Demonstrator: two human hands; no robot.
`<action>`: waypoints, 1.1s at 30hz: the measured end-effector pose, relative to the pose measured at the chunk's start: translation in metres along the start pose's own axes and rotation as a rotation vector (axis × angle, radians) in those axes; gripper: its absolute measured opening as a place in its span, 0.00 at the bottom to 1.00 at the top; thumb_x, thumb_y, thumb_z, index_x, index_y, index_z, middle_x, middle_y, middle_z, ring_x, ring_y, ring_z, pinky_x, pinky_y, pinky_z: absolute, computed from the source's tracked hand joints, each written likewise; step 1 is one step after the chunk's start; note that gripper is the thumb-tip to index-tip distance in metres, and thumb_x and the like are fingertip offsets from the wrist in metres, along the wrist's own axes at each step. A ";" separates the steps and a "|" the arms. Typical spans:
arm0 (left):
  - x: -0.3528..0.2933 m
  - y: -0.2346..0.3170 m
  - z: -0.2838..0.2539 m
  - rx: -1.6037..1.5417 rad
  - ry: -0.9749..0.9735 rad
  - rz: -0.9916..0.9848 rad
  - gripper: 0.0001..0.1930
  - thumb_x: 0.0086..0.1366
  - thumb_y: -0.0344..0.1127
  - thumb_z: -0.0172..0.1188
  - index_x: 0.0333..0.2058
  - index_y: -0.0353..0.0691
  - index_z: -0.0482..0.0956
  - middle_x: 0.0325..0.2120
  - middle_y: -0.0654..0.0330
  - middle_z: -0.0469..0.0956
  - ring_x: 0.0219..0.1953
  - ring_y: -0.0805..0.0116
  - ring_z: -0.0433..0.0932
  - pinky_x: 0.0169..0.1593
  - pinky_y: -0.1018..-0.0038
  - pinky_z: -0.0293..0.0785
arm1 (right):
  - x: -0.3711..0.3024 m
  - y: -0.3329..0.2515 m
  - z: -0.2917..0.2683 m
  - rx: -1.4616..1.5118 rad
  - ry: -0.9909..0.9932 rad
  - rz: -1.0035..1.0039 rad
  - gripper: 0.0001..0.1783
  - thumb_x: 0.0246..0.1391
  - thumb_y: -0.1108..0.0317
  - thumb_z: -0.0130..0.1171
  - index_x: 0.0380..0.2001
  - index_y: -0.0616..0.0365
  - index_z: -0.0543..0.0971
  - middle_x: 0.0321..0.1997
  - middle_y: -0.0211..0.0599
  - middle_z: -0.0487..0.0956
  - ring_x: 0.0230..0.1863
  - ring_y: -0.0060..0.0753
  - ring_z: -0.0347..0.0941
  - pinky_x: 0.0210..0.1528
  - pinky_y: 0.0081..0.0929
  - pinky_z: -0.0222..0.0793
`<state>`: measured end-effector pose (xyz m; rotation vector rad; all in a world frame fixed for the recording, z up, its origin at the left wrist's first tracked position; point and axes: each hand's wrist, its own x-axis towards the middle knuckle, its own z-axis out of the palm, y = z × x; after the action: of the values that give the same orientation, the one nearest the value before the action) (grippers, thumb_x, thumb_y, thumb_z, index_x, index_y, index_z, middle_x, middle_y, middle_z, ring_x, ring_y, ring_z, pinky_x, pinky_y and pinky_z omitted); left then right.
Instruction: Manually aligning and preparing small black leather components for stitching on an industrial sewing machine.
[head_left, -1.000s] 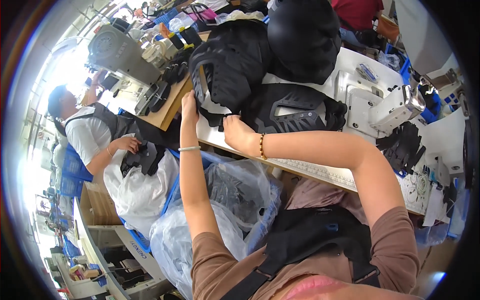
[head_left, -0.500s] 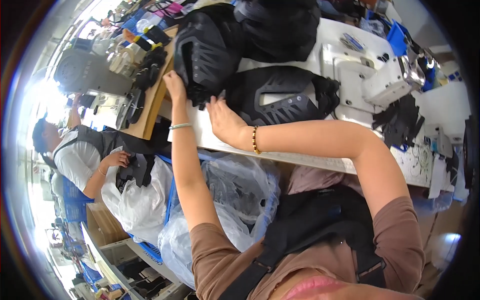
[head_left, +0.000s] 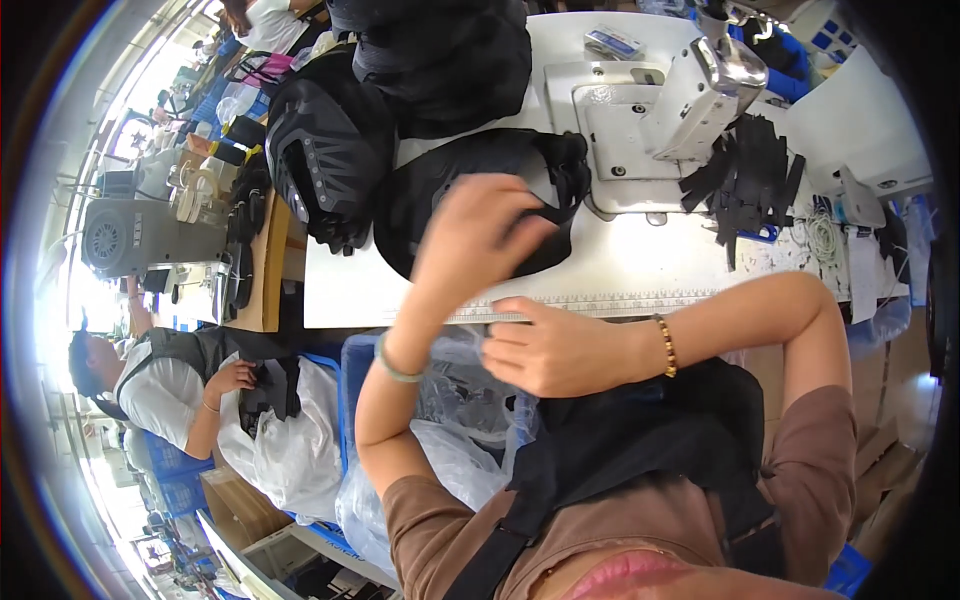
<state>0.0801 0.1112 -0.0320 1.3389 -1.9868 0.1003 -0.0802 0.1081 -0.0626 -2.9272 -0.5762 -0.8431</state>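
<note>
My left hand (head_left: 478, 245), with a pale bangle at its wrist, is smeared by motion above a pile of black shoe uppers (head_left: 420, 190) on the white table. Its thumb side is close to the uppers' dark straps; whether it grips them is unclear. My right hand (head_left: 560, 347), wearing a beaded bracelet, is in front of the table's near edge with its fingers curled in. What the curled fingers hold, if anything, is hidden. Left of the pile stands another bundle of black uppers with grey overlays (head_left: 325, 165).
A large black heap (head_left: 440, 65) sits behind the uppers. To the right are a white sewing machine (head_left: 690, 100) and black strips (head_left: 750, 180). A ruler strip (head_left: 600, 303) runs along the near edge. Clear plastic bags (head_left: 430, 470) hang below. A co-worker (head_left: 165, 385) sits at left.
Both hands have left the grey-overlay bundle. My left hand has come over the other uppers, and my right hand has drawn back toward my body. The view has shifted right.
</note>
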 end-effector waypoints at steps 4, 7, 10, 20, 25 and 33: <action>0.013 0.021 0.066 0.419 -0.279 0.033 0.22 0.50 0.39 0.61 0.42 0.33 0.68 0.38 0.53 0.68 0.45 0.59 0.68 0.45 0.67 0.66 | -0.042 0.005 -0.014 0.039 0.078 0.166 0.12 0.43 0.67 0.50 0.31 0.61 0.75 0.29 0.31 0.72 0.36 0.29 0.69 0.47 0.30 0.62; 0.011 0.008 0.081 0.514 -0.354 -0.028 0.22 0.55 0.36 0.58 0.47 0.35 0.65 0.36 0.51 0.68 0.43 0.58 0.69 0.39 0.69 0.68 | -0.078 0.014 -0.038 0.085 0.060 0.287 0.13 0.42 0.71 0.53 0.34 0.62 0.75 0.29 0.33 0.73 0.32 0.29 0.69 0.42 0.27 0.63; 0.014 0.014 0.072 0.427 -0.272 -0.046 0.26 0.58 0.33 0.55 0.54 0.37 0.59 0.30 0.52 0.70 0.35 0.60 0.72 0.31 0.70 0.69 | -0.102 0.021 -0.055 0.152 0.092 0.410 0.16 0.40 0.75 0.56 0.37 0.61 0.76 0.29 0.35 0.73 0.28 0.29 0.69 0.37 0.25 0.63; 0.024 0.031 -0.004 0.502 -0.214 0.275 0.29 0.49 0.26 0.56 0.54 0.36 0.67 0.13 0.64 0.67 0.15 0.72 0.69 0.21 0.75 0.67 | -0.089 0.072 -0.032 0.873 0.338 0.896 0.21 0.53 0.69 0.54 0.51 0.58 0.67 0.48 0.46 0.68 0.39 0.46 0.71 0.44 0.35 0.68; 0.027 0.030 -0.027 0.240 0.340 0.122 0.13 0.49 0.27 0.67 0.34 0.34 0.76 0.17 0.60 0.73 0.13 0.71 0.68 0.19 0.78 0.66 | -0.070 0.073 -0.022 0.351 0.183 0.700 0.26 0.48 0.68 0.59 0.51 0.54 0.65 0.54 0.42 0.63 0.44 0.50 0.70 0.44 0.35 0.71; 0.047 0.074 -0.035 0.510 0.417 0.453 0.09 0.38 0.21 0.66 0.20 0.41 0.77 0.13 0.66 0.66 0.15 0.67 0.64 0.20 0.74 0.62 | -0.051 0.048 -0.099 1.241 0.596 0.813 0.23 0.58 0.64 0.52 0.55 0.60 0.63 0.40 0.36 0.73 0.31 0.20 0.76 0.18 0.15 0.66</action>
<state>0.0272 0.1238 0.0455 1.0117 -1.9191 1.0687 -0.1529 0.0319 -0.0015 -1.4362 0.1544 -0.7402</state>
